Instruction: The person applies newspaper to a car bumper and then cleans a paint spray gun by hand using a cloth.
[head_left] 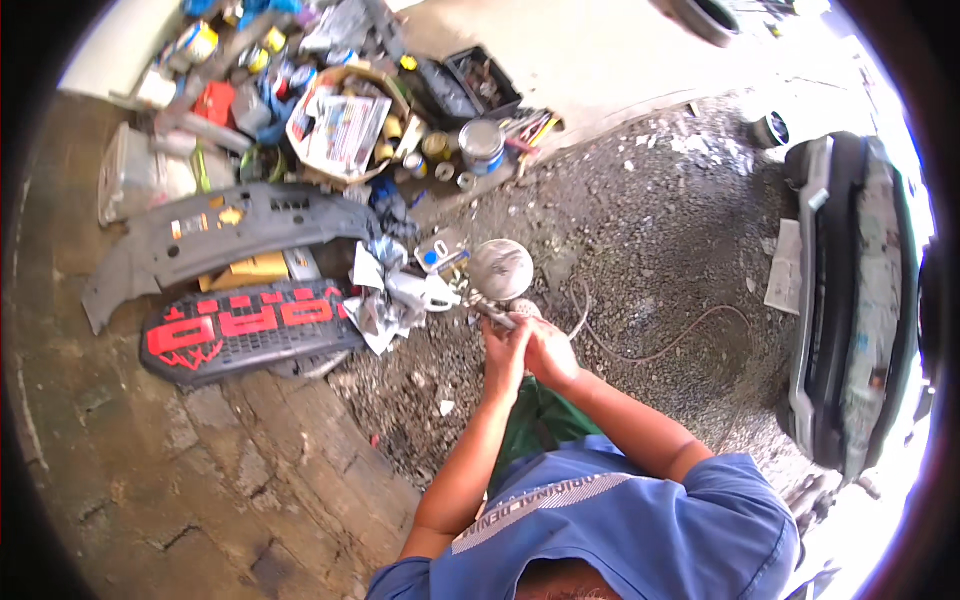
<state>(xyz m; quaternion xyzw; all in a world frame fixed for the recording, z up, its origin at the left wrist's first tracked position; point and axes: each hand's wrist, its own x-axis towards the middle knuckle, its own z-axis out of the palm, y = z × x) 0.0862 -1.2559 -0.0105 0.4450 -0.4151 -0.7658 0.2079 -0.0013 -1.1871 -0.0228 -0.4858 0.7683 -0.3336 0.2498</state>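
Gravel ground (pixel 680 250) carries a thin curving hose (pixel 640 359), a pale paper sheet (pixel 785 267) and white scraps (pixel 446 408).

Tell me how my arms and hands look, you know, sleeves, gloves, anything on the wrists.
Your blue sleeves are short, leaving both forearms bare. Your left hand and right hand are ungloved, and nothing worn shows at either wrist.
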